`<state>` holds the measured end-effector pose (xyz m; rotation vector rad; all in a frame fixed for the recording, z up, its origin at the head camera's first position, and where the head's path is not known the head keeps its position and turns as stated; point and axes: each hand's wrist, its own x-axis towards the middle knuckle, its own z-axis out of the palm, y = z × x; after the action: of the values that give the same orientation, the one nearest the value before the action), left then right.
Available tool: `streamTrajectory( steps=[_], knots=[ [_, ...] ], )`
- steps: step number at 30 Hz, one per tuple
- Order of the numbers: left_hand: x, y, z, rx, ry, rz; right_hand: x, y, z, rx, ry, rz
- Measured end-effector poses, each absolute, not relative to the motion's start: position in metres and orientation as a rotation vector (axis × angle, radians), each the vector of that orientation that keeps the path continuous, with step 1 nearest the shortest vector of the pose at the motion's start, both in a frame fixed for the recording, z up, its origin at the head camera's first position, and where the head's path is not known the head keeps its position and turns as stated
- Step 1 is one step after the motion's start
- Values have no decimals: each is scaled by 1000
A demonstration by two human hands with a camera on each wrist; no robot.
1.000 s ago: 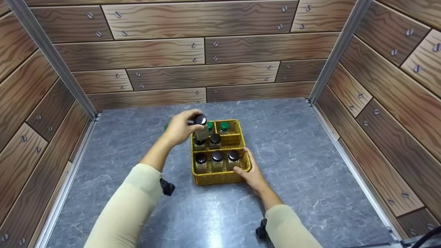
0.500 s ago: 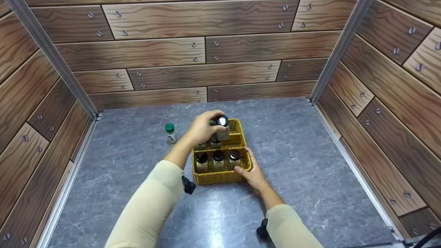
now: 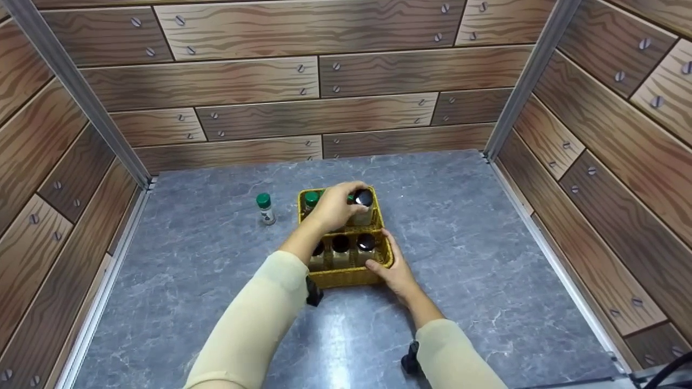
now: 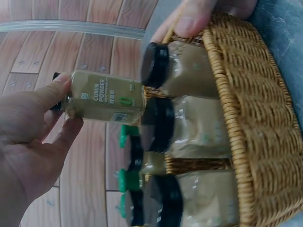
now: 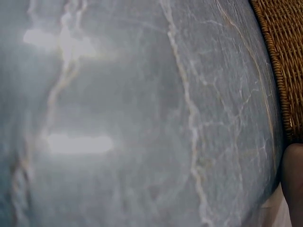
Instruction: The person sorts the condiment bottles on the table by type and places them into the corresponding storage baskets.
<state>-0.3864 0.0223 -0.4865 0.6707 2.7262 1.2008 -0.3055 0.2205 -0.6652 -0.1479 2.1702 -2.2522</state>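
My left hand (image 3: 335,208) pinches a cumin powder jar (image 4: 106,97) near its black lid, fingers and thumb on opposite sides. The label faces the camera in the left wrist view. In the head view this jar is upright over the right side of the middle row of a divided wicker basket (image 3: 348,279). With my right hand (image 3: 397,274) I grip the basket's front right corner, thumb over the rim. Three black-lidded jars (image 3: 340,254) fill the front compartment. A green-capped jar (image 3: 312,199) shows at the back left; my left hand hides much of the middle and back rows.
A small green-capped spice bottle (image 3: 265,209) stands on the grey marbled table (image 3: 194,259), left of the basket. Wood-patterned panels (image 3: 319,119) with metal corner posts enclose the back and both sides.
My left hand has carried the cumin powder jar from the basket's left side over to its right side and lowered it. The right hand has kept its grip on the corner.
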Motion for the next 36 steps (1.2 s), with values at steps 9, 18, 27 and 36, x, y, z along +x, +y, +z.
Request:
streamTrajectory(
  steps=[9, 18, 27, 36],
  knots=[
    [-398, 31, -512, 705, 2761, 1068, -307, 220, -666, -127, 2148, -2273],
    [-406, 28, -524, 739, 2805, 910, -305, 220, -665, -138, 2173, -2250],
    [-407, 25, -532, 703, 2808, 892, -305, 220, -664, -145, 2175, -2247],
    [-409, 26, -540, 748, 2803, 825, -303, 220, -662, -132, 2178, -2241]
  ],
)
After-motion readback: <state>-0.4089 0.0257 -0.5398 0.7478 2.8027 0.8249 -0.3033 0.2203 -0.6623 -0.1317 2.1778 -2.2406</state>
